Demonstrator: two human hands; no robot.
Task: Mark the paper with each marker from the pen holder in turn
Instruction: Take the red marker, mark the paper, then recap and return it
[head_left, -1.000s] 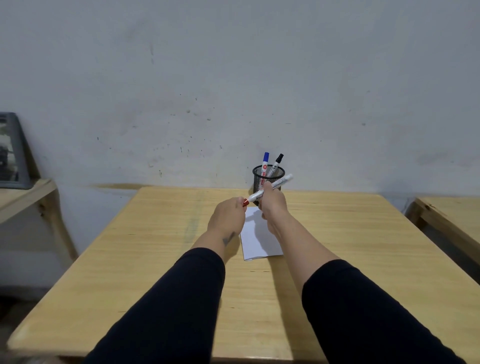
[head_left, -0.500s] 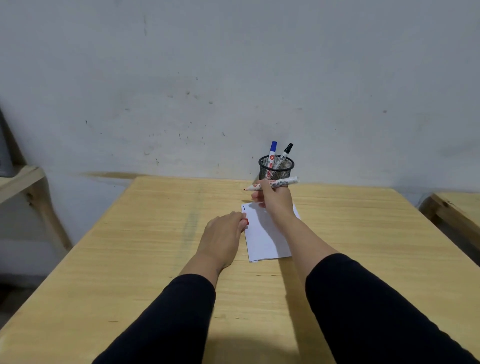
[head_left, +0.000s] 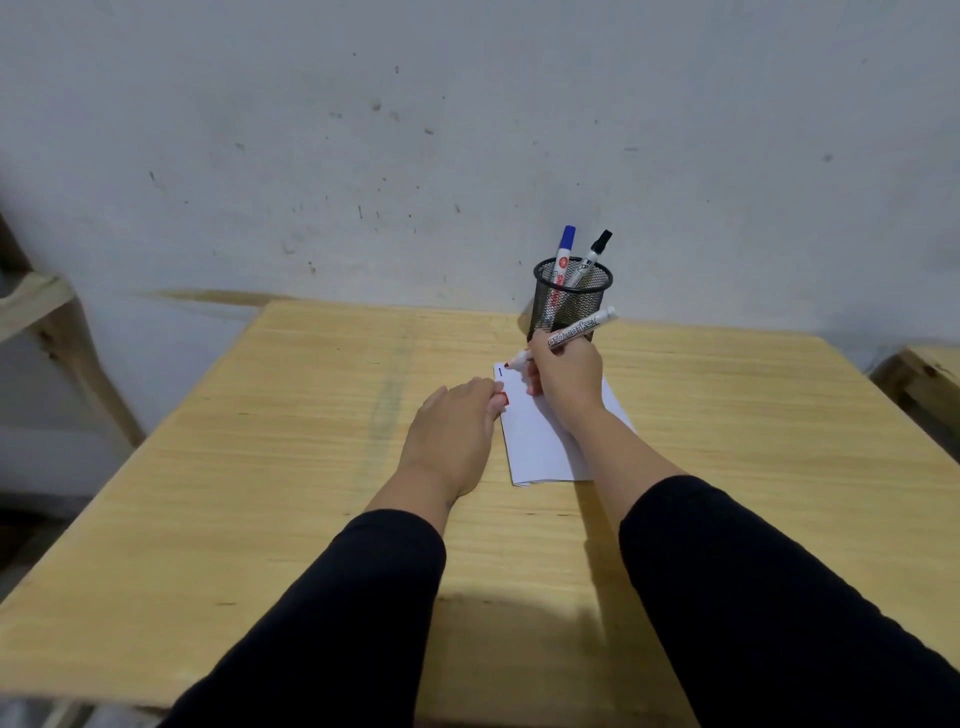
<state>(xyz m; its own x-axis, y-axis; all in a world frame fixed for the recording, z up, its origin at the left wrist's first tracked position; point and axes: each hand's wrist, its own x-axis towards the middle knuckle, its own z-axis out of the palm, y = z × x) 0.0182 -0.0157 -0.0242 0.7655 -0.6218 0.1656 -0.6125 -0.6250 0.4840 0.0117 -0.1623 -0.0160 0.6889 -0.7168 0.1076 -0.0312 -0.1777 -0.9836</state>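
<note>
Your right hand (head_left: 563, 371) is wrapped around the red marker (head_left: 576, 332), and everything turns on how that marker lies: its long axis slants from the capped-off tip, low and to the left, up to the tail at the right, which points back toward the pen holder (head_left: 570, 306). The tip hangs at the far left corner of the paper (head_left: 540, 441), just beside a short dark stroke already there; whether it touches the sheet you cannot tell from here. So the coming stroke probably needs only a small drop and drag of the tip, and your right hand is plainly the nearer one. Your left hand (head_left: 452, 436) lies palm down on the table (head_left: 260, 467) at the paper's left edge, fingers closed on what looks like the red cap (head_left: 502, 400). The blue marker (head_left: 563, 254) and black marker (head_left: 592, 257) stand upright in the holder, just behind your right hand, so mind the tail as you move.
</note>
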